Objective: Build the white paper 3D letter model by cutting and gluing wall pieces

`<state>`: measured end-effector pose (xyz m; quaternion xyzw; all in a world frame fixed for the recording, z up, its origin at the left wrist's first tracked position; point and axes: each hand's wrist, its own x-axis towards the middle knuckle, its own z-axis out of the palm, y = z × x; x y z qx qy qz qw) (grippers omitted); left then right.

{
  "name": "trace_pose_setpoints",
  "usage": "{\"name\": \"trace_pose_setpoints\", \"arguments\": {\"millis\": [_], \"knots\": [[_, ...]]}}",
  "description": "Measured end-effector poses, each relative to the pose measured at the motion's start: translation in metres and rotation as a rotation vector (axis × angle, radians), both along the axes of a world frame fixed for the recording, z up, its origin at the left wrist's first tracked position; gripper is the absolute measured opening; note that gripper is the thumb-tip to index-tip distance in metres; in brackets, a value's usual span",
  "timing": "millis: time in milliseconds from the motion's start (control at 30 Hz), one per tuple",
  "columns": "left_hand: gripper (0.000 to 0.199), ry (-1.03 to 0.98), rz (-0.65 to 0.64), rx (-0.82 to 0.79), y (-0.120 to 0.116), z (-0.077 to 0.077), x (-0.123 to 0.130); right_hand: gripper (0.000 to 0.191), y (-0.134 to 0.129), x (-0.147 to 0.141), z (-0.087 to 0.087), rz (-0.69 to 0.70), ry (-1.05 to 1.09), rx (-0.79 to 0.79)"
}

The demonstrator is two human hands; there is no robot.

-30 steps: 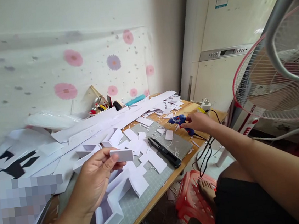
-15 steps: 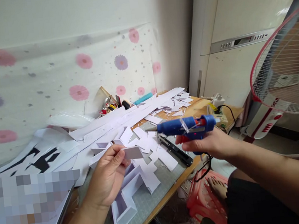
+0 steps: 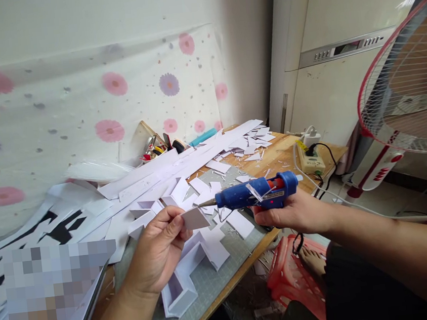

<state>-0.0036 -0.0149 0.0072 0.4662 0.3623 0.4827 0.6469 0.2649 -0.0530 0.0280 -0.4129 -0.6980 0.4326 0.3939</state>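
Left hand (image 3: 158,250): thumb and fingers closed on one end of a small white piece (image 3: 195,218), raised above the bench (image 3: 277,156), its flat face showing. Right hand (image 3: 295,212): wrapped round the grip of a blue glue gun (image 3: 251,192), also in the air. The two hands are apart, facing each other across piece and tool. Nozzle (image 3: 207,203) points toward the left hand and lies at the upper edge of the piece; contact cannot be told from here. A small red light shows on the gun's side, and stringy wisps cling to its body.

Below the hands: grey cutting mat (image 3: 212,288) bearing an angular, walled white form (image 3: 184,285) and flat white cut-outs. Long white strips (image 3: 212,152) run toward the far end of the bench, beside a heap of white scraps (image 3: 250,148). Power strip (image 3: 312,161) near the bench's right end, plugs fitted. On the floor side: red plastic stool (image 3: 290,279), a foot on it. Fan (image 3: 407,83) at the right, beside a pale refrigerator (image 3: 328,87).
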Motion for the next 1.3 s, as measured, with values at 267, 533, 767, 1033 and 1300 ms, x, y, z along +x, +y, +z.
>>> {"name": "trace_pose_setpoints", "arguments": {"millis": [267,533,767,1033,1300], "knots": [[0.029,-0.007,-0.011,0.004,0.0,0.0004,-0.0009,0.014,-0.0004,-0.0016,-0.0007,-0.015,0.009,0.047],[0.029,-0.028,0.003,-0.01,0.0015,0.0015,-0.0004,0.013,-0.0005,-0.0004,0.0007,-0.001,-0.024,0.043],[0.03,-0.05,0.03,-0.013,0.0017,0.0021,-0.0014,0.014,-0.0019,0.0012,0.0033,0.034,-0.056,0.026],[0.03,-0.022,0.044,0.032,0.0016,0.005,-0.001,0.018,-0.0032,0.0027,0.0043,0.073,-0.049,0.039],[0.03,-0.003,0.049,0.021,0.0022,0.0034,-0.002,0.018,-0.0071,0.0048,0.0021,-0.02,-0.027,-0.044]]}}
